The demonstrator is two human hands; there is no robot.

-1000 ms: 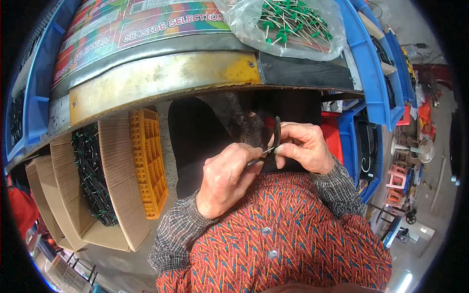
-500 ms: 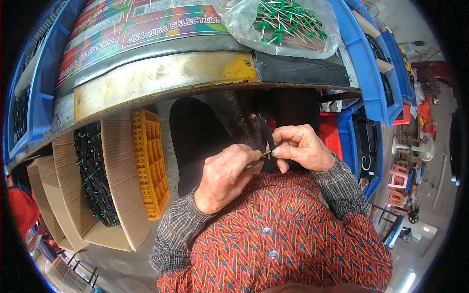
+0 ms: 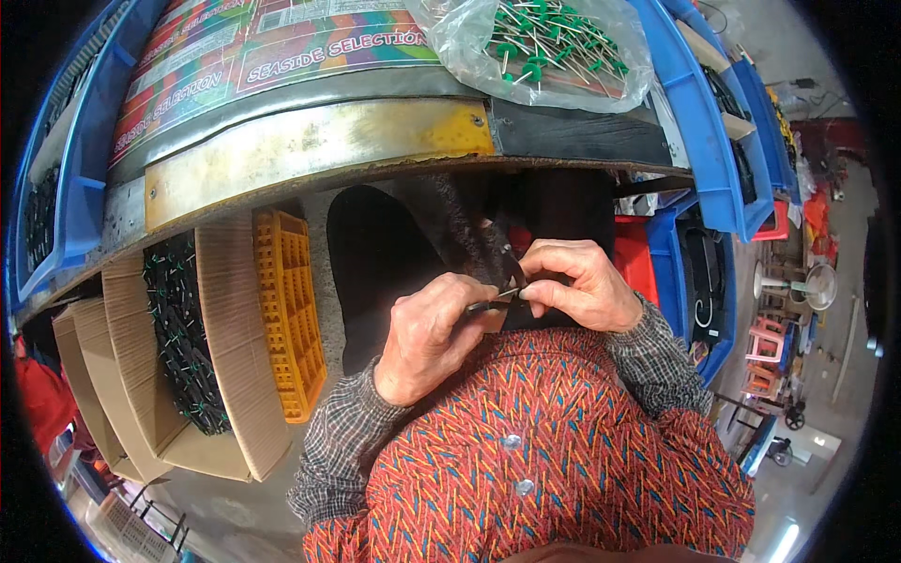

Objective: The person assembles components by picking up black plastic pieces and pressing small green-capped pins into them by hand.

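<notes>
Over my lap, below the table edge, both hands meet at a thin metal pin [image 3: 508, 293]. My left hand [image 3: 427, 328] is closed, its thumb and forefinger pinching the pin's left end. A small dark piece shows just under those fingertips. My right hand [image 3: 584, 289] pinches at the pin's other end between thumb and forefinger, its other fingers curled. A narrow dark strip [image 3: 510, 261] rises beside the right fingertips; whether it is joined to the pin I cannot tell. On the table lies a clear plastic bag [image 3: 460, 56] with many green-headed metal pins [image 3: 563, 42].
Blue bins [image 3: 699, 122] flank the table [image 3: 319, 136], with another blue bin [image 3: 668, 258] lower right beside a red one [image 3: 633, 263]. At left stand a cardboard box [image 3: 230, 357] of dark green-tipped pieces [image 3: 183, 328] and a yellow crate [image 3: 286, 314]. A fan [image 3: 819, 286] stands far right.
My left fingertips have drawn slightly left and more of the pin shows between the hands. The dark strip has shifted a little. My right hand has barely moved.
</notes>
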